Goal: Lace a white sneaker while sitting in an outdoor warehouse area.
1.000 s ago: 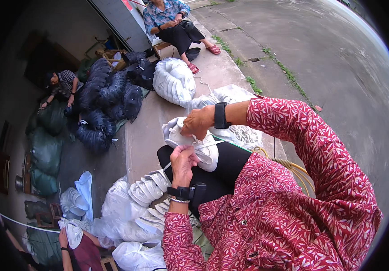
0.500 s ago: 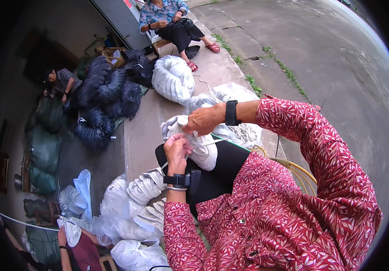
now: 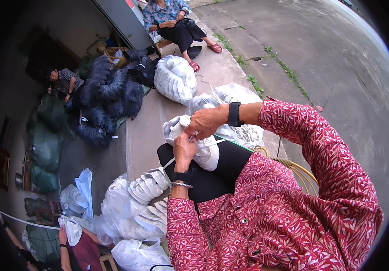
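A white shoe (image 3: 207, 159) lies across my lap, over black trousers. My right hand (image 3: 206, 122) is closed near the top of its lacing, fingertips pinched together. From the near side, my left hand (image 3: 185, 150) is closed as well, its fingers meeting those of the right at the lacing. A flat white shoelace (image 3: 168, 164) hangs from the left hand toward my wrist, and another stretch runs off to the right over the shoe. The exact point where the fingers pinch is hidden by the hands.
White shoes (image 3: 147, 186) in clear bags lie left of my legs. Bagged white shoes (image 3: 175, 80) and dark bundled shoes (image 3: 99, 97) sit farther off. Beyond my right arm are a bag of white laces (image 3: 244, 133) and yellow cords (image 3: 296, 170). Other people sit nearby.
My left hand has moved up and right, and its fingers now meet the right hand's at the lacing. The right hand has shifted only slightly; the loose lace loops are drawn in.
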Motion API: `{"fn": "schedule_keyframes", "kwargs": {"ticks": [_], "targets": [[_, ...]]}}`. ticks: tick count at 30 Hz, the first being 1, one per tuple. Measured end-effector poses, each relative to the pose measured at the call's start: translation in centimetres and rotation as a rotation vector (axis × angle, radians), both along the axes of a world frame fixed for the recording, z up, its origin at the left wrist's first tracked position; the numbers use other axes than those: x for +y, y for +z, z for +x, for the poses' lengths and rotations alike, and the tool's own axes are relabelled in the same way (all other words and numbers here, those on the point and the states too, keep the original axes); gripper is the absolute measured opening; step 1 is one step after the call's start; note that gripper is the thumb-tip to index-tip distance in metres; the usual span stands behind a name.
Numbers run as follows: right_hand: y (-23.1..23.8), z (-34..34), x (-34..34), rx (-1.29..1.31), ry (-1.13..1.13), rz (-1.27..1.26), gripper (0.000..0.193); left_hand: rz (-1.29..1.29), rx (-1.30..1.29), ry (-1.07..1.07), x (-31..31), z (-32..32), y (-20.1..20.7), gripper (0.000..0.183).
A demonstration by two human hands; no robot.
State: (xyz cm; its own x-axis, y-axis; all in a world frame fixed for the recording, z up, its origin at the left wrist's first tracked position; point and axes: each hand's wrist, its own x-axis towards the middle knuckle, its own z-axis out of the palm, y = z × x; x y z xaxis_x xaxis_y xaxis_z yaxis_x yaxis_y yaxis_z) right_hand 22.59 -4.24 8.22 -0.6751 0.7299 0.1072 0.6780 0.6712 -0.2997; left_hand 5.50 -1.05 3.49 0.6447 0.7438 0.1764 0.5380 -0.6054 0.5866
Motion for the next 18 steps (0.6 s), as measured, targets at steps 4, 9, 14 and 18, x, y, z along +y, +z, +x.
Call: {"fn": "schedule_keyframes", "kwargs": {"ticks": [4,9,14,18], "targets": [[-0.4,0.5,-0.3,-0.034,-0.064,-0.014,0.018,0.151,0.035,0.262,0.3,-5.1,-0.8,0.007],[-1.0,-0.5,-0.2,0.126,-0.135,0.048,0.011,-0.447,-0.014,0.651,1.3,-15.8,-0.9,0.008],[-1.9,-5.0,-0.9,0.367,-0.020,0.124,0.017,-0.930,-0.658,0.512,0.4,-16.5,0.9,0.007],[-2.3,-7.9,-2.4,0.249,-0.013,-0.042,0.019,-1.225,-0.933,0.219,0.5,-15.3,3.1,0.005]]}}
